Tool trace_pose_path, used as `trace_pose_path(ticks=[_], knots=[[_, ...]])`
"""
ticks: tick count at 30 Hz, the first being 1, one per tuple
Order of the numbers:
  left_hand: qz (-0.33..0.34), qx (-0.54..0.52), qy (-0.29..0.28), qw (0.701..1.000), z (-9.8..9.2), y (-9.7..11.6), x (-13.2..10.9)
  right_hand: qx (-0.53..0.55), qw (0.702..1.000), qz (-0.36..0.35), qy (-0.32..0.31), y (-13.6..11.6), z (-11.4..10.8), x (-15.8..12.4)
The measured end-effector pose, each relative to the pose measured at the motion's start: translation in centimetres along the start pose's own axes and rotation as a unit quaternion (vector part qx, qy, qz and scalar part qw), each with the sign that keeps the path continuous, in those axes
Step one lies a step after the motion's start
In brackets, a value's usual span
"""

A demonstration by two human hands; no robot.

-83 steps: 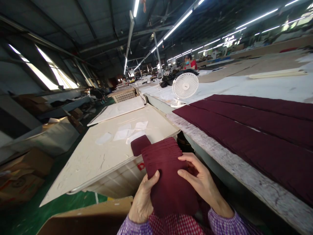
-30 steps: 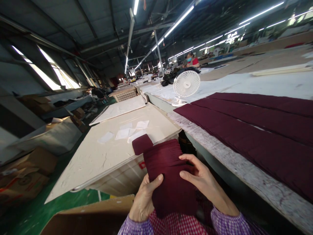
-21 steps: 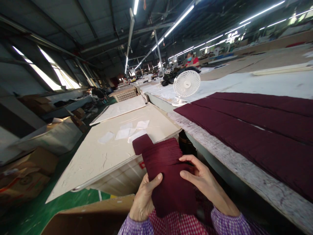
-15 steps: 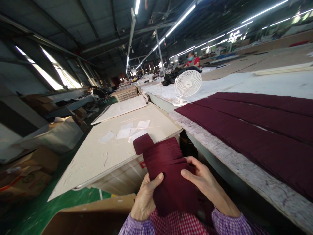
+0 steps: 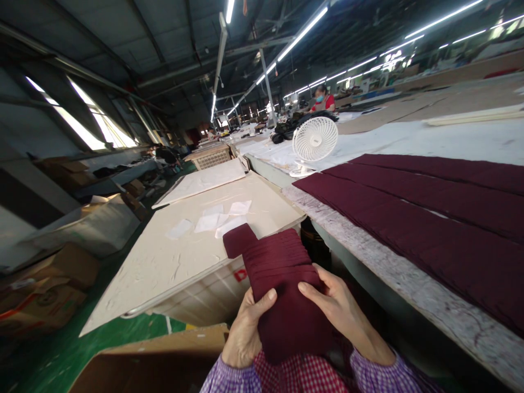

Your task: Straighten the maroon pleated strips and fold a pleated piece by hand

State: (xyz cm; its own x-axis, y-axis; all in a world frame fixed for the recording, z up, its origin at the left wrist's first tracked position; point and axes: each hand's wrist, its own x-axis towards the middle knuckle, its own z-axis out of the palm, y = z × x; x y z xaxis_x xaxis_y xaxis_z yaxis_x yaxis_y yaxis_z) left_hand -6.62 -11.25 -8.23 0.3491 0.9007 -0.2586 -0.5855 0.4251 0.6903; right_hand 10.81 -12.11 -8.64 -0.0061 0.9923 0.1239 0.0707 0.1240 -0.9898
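Observation:
A stack of maroon fabric pieces (image 5: 289, 311) is held between my two hands, its far edges fanned into several thin layers. My left hand (image 5: 248, 322) grips the left side, thumb on top and fingers hidden beneath. On the right side, my right hand (image 5: 338, 305) pinches the stack, with its thumb on the upper face and its fingers round the edge. Just beyond, another maroon fabric piece (image 5: 239, 240) lies at the corner of the cream board (image 5: 184, 256). Several white paper pieces (image 5: 210, 221) rest on that board.
To the right, long maroon fabric stacks (image 5: 409, 218) lie on a padded table (image 5: 413, 284). A white fan (image 5: 314, 141) stands at the table's edge. An open cardboard box (image 5: 164, 349) sits below left. A person in red (image 5: 328, 101) is farther back.
The far layers of the stack are fanned out more evenly. My right hand has shifted slightly left, and the stack has moved a little; the surroundings look the same.

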Motion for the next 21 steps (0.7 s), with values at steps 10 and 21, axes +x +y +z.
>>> trace_pose_path(ticks=[10, 21], knots=[[-0.010, 0.016, 0.009, 1.000, 0.00, 0.48, 0.21, 0.058, 0.998, -0.022, 0.024, 0.31, -0.36, -0.12], [-0.010, 0.047, 0.009, 0.999, -0.34, 0.91, -0.25, 0.139, 0.990, 0.023, -0.019, -0.32, -0.64, -0.20]])
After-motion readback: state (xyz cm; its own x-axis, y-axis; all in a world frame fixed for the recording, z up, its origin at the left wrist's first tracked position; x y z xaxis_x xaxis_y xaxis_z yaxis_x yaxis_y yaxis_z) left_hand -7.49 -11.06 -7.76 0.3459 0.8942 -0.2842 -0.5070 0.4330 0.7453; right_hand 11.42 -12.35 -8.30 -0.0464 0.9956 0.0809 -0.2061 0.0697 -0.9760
